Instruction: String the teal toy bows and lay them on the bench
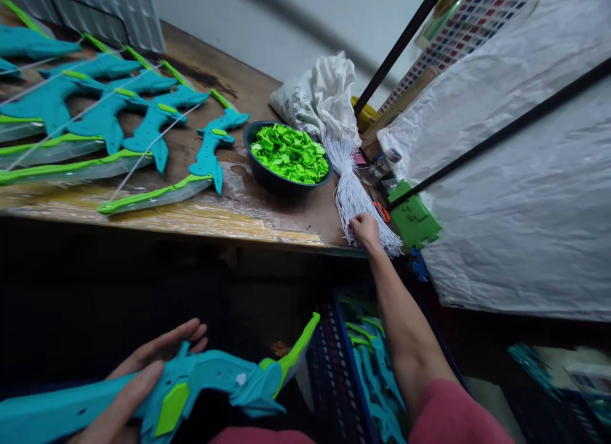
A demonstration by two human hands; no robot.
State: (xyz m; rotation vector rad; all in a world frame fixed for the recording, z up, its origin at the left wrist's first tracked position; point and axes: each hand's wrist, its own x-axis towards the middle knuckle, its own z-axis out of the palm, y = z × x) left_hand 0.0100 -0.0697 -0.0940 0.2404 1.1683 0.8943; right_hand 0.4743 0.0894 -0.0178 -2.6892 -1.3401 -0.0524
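Note:
Low in front of me, my left hand (131, 383) is wrapped around a teal toy bow (210, 375) that has a lime green inset and a green limb at its right end. The bow's left end runs out of view. My right hand (365, 230) reaches to the table's front edge, its fingers closed on the lower end of a bundle of white strings (356, 193). How many strings are in the fingers cannot be seen. Left of the bundle stands a dark bowl (260, 170) full of small green plastic pieces (289, 152).
Several teal toy bows (155, 123), some strung, lie across the table (312, 212) at left. A white sack (329, 97) stands behind the bowl. A green foam tile (413, 215) and orange-handled scissors (382, 211) lie at right. Below, a blue crate (356, 383) holds more bows.

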